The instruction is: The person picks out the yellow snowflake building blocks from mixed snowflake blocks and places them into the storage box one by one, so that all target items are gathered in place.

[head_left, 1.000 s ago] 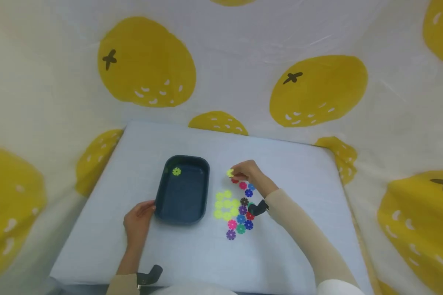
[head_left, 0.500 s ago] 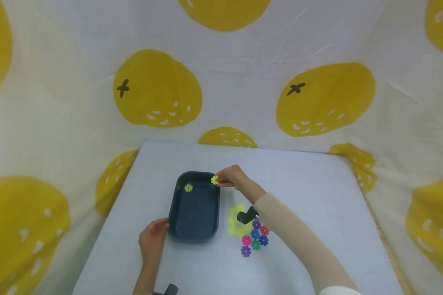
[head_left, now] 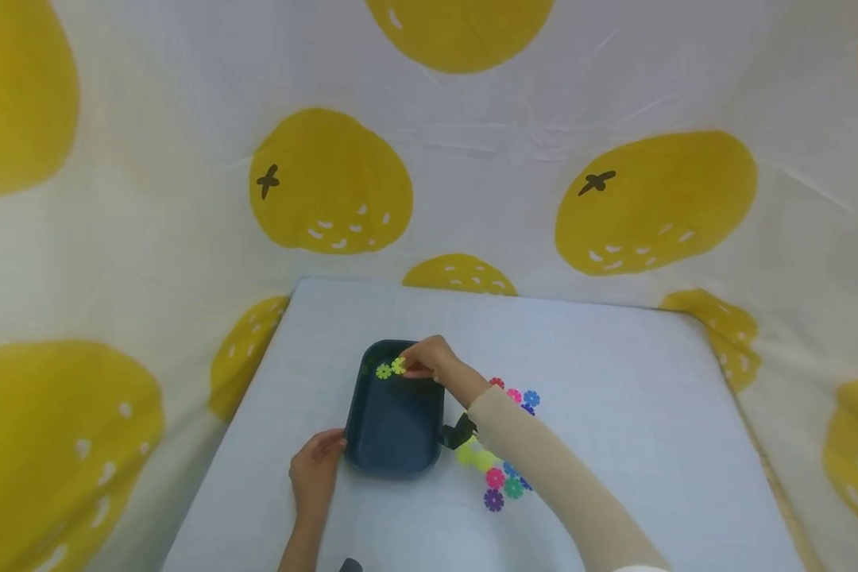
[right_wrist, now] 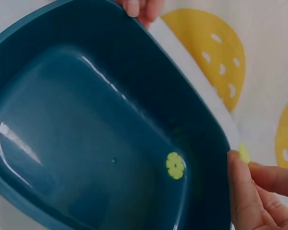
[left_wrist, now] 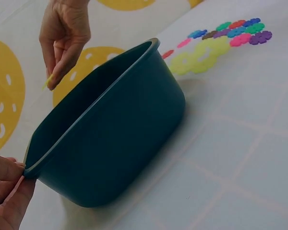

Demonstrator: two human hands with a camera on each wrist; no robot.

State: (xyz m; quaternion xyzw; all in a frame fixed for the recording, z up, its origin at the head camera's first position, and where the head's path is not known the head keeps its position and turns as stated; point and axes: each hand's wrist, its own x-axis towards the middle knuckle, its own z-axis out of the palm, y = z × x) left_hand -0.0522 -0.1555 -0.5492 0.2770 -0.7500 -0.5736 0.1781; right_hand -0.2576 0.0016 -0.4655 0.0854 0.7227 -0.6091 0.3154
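Observation:
A dark teal plastic basin (head_left: pixel 396 437) stands on the table. My left hand (head_left: pixel 316 473) pinches its near left rim, thumb and fingers on either side in the left wrist view (left_wrist: pixel 7 191). Over the basin's far end, my right hand (head_left: pixel 429 361) pinches a yellow flower-shaped disc (head_left: pixel 398 365) between thumb and fingertips. Another yellow flower disc (right_wrist: pixel 175 166) lies on the basin floor near the far end. Right of the basin lies a group of yellow flower discs (left_wrist: pixel 201 55), partly hidden by the right forearm in the head view.
Several flower discs in other colours, among them a purple disc (head_left: pixel 494 500) and a pink disc (head_left: pixel 496 477), lie beside the yellow ones. A white cloth covers the table (head_left: pixel 615 381). A curtain with yellow fruit prints (head_left: pixel 500 199) hangs behind and around it.
My right hand has carried the yellow flower disc leftward from the table to above the basin. My left hand keeps its hold on the rim. The head view has shifted.

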